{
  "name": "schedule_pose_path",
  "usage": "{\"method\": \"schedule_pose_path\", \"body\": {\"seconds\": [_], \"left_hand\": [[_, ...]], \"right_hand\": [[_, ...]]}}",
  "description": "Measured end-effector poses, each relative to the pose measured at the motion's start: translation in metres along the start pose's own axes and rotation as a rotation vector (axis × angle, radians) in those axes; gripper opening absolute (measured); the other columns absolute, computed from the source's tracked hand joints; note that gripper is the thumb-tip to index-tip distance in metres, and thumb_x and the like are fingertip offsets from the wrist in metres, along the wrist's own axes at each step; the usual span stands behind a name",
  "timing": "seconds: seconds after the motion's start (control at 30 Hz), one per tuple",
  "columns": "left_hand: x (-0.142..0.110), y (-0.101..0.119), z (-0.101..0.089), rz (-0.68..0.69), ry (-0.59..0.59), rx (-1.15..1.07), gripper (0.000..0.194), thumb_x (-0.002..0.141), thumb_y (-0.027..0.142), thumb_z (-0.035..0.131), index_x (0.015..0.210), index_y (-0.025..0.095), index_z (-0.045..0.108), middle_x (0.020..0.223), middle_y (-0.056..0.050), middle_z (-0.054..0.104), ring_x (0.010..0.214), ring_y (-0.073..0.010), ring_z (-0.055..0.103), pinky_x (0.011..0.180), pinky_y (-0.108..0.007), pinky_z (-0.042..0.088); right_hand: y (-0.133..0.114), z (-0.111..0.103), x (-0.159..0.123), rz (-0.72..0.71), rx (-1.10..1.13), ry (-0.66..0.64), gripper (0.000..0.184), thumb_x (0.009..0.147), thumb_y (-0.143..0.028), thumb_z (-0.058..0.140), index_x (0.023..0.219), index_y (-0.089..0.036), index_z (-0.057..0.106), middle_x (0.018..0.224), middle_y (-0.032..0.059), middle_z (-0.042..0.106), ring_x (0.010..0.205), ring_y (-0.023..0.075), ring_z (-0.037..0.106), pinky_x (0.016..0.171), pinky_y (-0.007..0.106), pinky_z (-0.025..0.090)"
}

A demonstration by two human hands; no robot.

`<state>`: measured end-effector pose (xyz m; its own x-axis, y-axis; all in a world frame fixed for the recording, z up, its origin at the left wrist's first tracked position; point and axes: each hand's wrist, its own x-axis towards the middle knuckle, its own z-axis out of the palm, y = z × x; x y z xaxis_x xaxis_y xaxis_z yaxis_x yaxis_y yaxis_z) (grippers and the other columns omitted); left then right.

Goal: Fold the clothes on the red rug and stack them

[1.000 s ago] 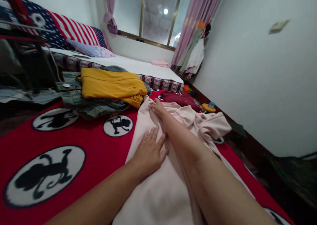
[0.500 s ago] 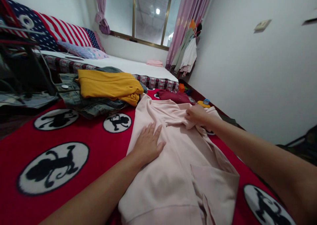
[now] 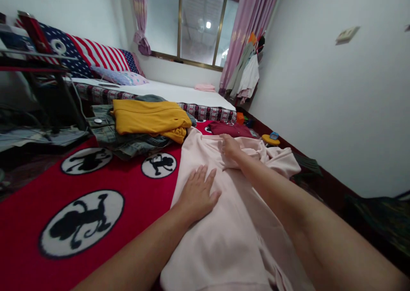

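Observation:
A pale pink garment (image 3: pixel 224 235) lies spread on a red blanket (image 3: pixel 128 197) printed with black-and-white mouse circles. My left hand (image 3: pixel 198 192) rests flat on the garment's left side, fingers apart. Farther away, my right hand (image 3: pixel 229 148) pinches a fold of the same garment near its upper part. The rest of the pink cloth is bunched up to the right of that hand.
A folded yellow garment (image 3: pixel 150 118) lies on denim clothes (image 3: pixel 124 139) at the left. A dark red garment (image 3: pixel 232 128) sits behind the pink one. A mattress (image 3: pixel 179 92) with pillows runs along the back. Clothes hang by the pink curtain. A white wall stands on the right.
My right hand has moved left along the pink garment, from its right side toward the middle, still holding cloth. My left hand has stayed pressed in place.

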<state>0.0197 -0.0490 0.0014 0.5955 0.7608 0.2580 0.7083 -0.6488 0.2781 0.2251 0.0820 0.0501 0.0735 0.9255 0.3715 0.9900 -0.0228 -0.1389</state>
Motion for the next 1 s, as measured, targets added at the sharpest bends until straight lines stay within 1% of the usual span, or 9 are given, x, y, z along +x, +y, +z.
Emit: {"method": "schedule_pose_path", "body": {"seconds": [0.13, 0.2, 0.3, 0.37, 0.53, 0.63, 0.7, 0.83, 1.0], "left_hand": [[0.0, -0.001, 0.002, -0.007, -0.003, -0.022, 0.067, 0.093, 0.05, 0.041, 0.151, 0.017, 0.032, 0.157, -0.015, 0.028, 0.147, -0.0296, 0.021, 0.119, -0.048, 0.018], [0.0, -0.001, 0.001, -0.011, -0.015, -0.035, 0.068, 0.093, 0.05, 0.042, 0.151, 0.017, 0.031, 0.158, -0.016, 0.027, 0.147, -0.0298, 0.02, 0.12, -0.048, 0.017], [0.001, 0.0, 0.0, -0.017, -0.024, -0.051, 0.069, 0.093, 0.051, 0.041, 0.152, 0.017, 0.03, 0.158, -0.017, 0.026, 0.147, -0.0297, 0.018, 0.12, -0.048, 0.016], [0.001, 0.0, 0.0, -0.022, -0.023, -0.058, 0.068, 0.093, 0.051, 0.041, 0.152, 0.018, 0.03, 0.158, -0.017, 0.026, 0.148, -0.0298, 0.017, 0.12, -0.049, 0.016], [0.001, 0.001, 0.0, -0.021, -0.02, -0.069, 0.068, 0.093, 0.051, 0.042, 0.151, 0.016, 0.032, 0.158, -0.017, 0.024, 0.148, -0.0311, 0.017, 0.12, -0.048, 0.016], [0.002, 0.0, -0.002, -0.016, -0.016, -0.073, 0.071, 0.092, 0.048, 0.044, 0.15, 0.01, 0.032, 0.156, -0.02, 0.027, 0.146, -0.0317, 0.021, 0.12, -0.047, 0.016], [0.004, -0.001, -0.004, -0.01, -0.014, -0.079, 0.069, 0.09, 0.044, 0.047, 0.147, 0.007, 0.035, 0.155, -0.021, 0.031, 0.145, -0.0315, 0.025, 0.12, -0.046, 0.018], [0.005, -0.004, -0.006, 0.033, 0.016, -0.09, 0.064, 0.09, 0.042, 0.048, 0.143, 0.008, 0.041, 0.153, -0.019, 0.035, 0.143, -0.0311, 0.029, 0.118, -0.045, 0.021], [0.004, -0.006, -0.006, 0.082, 0.05, -0.058, 0.063, 0.088, 0.046, 0.052, 0.139, 0.009, 0.046, 0.143, -0.019, 0.047, 0.135, -0.033, 0.039, 0.114, -0.047, 0.027]], "right_hand": [[-0.005, 0.017, 0.017, 0.023, 0.026, -0.041, 0.043, 0.08, -0.025, 0.065, 0.121, -0.014, 0.064, 0.118, 0.0131, 0.068, 0.108, 0.024, 0.062, 0.091, 0.03, 0.046], [-0.005, 0.017, 0.023, 0.08, 0.022, -0.002, 0.031, 0.083, -0.029, 0.062, 0.11, -0.013, 0.069, 0.107, 0.0145, 0.071, 0.099, 0.0254, 0.064, 0.086, 0.032, 0.047], [-0.005, 0.015, 0.026, 0.198, 0.01, 0.114, 0.027, 0.088, -0.027, 0.053, 0.104, -0.013, 0.071, 0.106, 0.0161, 0.07, 0.098, 0.0257, 0.064, 0.085, 0.032, 0.047], [-0.01, 0.014, 0.026, 0.231, 0.009, 0.122, 0.024, 0.085, -0.021, 0.054, 0.099, -0.014, 0.072, 0.105, 0.0156, 0.069, 0.095, 0.0246, 0.065, 0.083, 0.031, 0.047], [-0.053, 0.018, 0.031, 0.07, 0.063, 0.133, 0.031, 0.089, -0.02, 0.049, 0.113, -0.018, 0.068, 0.117, 0.0102, 0.065, 0.1, 0.021, 0.062, 0.087, 0.029, 0.046], [-0.087, 0.031, 0.03, -0.215, 0.107, -0.087, 0.032, 0.092, -0.026, 0.046, 0.114, -0.019, 0.068, 0.123, 0.008, 0.065, 0.112, 0.0217, 0.058, 0.097, 0.03, 0.043], [-0.104, 0.043, 0.023, -0.341, 0.1, -0.241, 0.039, 0.096, -0.032, 0.043, 0.128, -0.018, 0.06, 0.141, 0.0095, 0.053, 0.128, 0.0261, 0.047, 0.107, 0.04, 0.037], [-0.114, 0.053, 0.006, -0.318, 0.058, -0.366, 0.054, 0.101, -0.039, 0.029, 0.151, -0.02, 0.03, 0.16, 0.0089, 0.022, 0.147, 0.0288, 0.018, 0.115, 0.06, 0.017], [-0.096, 0.026, -0.023, -0.379, 0.161, -0.521, 0.063, 0.097, -0.043, 0.043, 0.151, -0.015, 0.029, 0.161, 0.0137, 0.017, 0.149, 0.0297, 0.013, 0.117, 0.057, 0.012]]}}
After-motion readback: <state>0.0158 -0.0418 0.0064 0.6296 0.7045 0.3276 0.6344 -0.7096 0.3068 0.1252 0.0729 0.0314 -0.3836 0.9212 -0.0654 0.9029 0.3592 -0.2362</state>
